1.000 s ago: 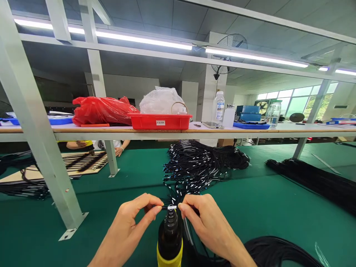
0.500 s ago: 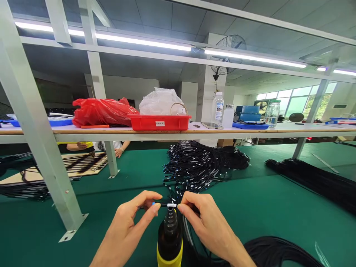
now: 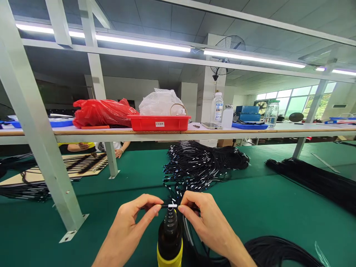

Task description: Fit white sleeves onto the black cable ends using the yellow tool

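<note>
Between my two hands a thin black cable (image 3: 164, 206) is stretched level, with a white sleeve (image 3: 172, 205) around it. My left hand (image 3: 133, 222) pinches the cable's left part between thumb and forefinger. Just right of the white sleeve, my right hand (image 3: 204, 222) pinches the same cable in its fingertips. Directly under the sleeve stands a black and yellow heat gun (image 3: 170, 237), its stepped nozzle pointing up. Whether the nozzle touches the sleeve I cannot tell.
Behind my hands lies a big heap of black cables (image 3: 194, 163) with white and blue ends. More cable bundles (image 3: 314, 181) lie right, and coiled cable (image 3: 275, 252) at lower right. A shelf (image 3: 155, 137) with a red bin (image 3: 160, 123) crosses above. A co-worker's hand (image 3: 119, 152) shows far left.
My left fingers have closed onto the cable, covering the blue part that showed at their tips. The white sleeve has turned slightly; its dark marking no longer shows.
</note>
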`<move>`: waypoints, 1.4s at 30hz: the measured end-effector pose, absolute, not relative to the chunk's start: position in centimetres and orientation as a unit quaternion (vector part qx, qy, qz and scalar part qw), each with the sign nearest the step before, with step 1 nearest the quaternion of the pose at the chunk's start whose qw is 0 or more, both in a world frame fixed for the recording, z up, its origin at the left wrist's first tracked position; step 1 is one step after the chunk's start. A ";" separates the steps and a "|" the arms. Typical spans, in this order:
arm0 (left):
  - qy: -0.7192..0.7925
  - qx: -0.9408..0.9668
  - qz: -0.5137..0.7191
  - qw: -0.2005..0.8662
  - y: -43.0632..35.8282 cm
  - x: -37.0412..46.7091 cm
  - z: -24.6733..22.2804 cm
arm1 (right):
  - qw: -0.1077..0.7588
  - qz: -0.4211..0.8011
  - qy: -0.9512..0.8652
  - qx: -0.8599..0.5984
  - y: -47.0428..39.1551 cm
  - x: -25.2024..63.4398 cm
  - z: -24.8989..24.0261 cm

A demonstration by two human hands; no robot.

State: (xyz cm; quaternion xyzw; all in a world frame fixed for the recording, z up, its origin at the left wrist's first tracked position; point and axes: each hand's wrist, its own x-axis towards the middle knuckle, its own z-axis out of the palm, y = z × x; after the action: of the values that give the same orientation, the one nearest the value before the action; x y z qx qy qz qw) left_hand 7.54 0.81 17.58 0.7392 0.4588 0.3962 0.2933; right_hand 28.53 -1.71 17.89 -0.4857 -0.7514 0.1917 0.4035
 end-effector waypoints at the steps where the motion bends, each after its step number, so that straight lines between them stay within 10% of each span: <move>1: 0.457 0.741 0.397 0.290 0.8 7.5 17.6 | 0.402 0.190 -0.751 -0.488 -1.7 28.6 17.9; 42: 0.471 0.781 0.365 0.187 -1.7 7.7 17.8 | 0.402 0.229 -0.734 -0.497 -3.2 28.3 17.9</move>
State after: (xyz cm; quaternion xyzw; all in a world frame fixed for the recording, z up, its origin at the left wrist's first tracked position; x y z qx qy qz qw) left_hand 7.69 -1.72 17.77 0.7813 0.4709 0.3646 0.1866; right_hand 28.25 -3.20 17.94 -0.4969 -0.7343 0.2286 0.4020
